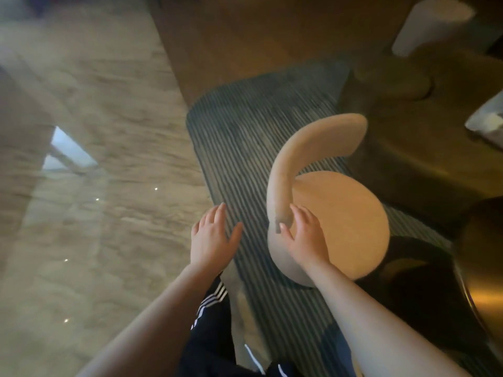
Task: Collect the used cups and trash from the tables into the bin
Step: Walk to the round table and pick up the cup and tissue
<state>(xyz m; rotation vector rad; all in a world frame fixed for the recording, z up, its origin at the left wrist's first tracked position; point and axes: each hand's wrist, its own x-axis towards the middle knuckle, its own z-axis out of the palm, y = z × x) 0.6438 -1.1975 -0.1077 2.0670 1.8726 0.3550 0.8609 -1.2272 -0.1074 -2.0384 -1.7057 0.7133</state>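
Head view, one frame, much of it blurred.

Chair (334,221): beige, upholstered, with a round seat and a curved backrest band that rises from the seat's near-left edge and arcs away toward the upper right. It stands on the rug, near the rug's left edge.

Right hand (304,235): lies on the chair where the backrest meets the seat. The fingers are loosely spread and slightly bent, lying along the inner side of the backrest's lower end, the thumb against its outer side, the palm over the seat's near-left rim. Whether the grasp is firm cannot be told.

Left hand (212,238): held in the air above the rug's left edge, palm down, fingers straight and a little apart, thumb out to the right. It holds nothing and touches nothing.

Rug (245,148): dark, with fine pale stripes, rounded at its far-left corner.

Floor (81,186): glossy beige stone to the left of the rug, carrying a bright window reflection and small light spots. A brown strip runs along the rug's far side.

Table (424,137): dark, glossy, brownish surface to the right of the chair, reaching the frame's right edge.

White object (484,118): pale, crumpled, at the table's right edge, cut off by the frame; too blurred to identify, possibly trash.

Trousers (212,322): dark with white side stripes, bottom centre, between the forearms.

Cups and bin: cannot be made out in this view.
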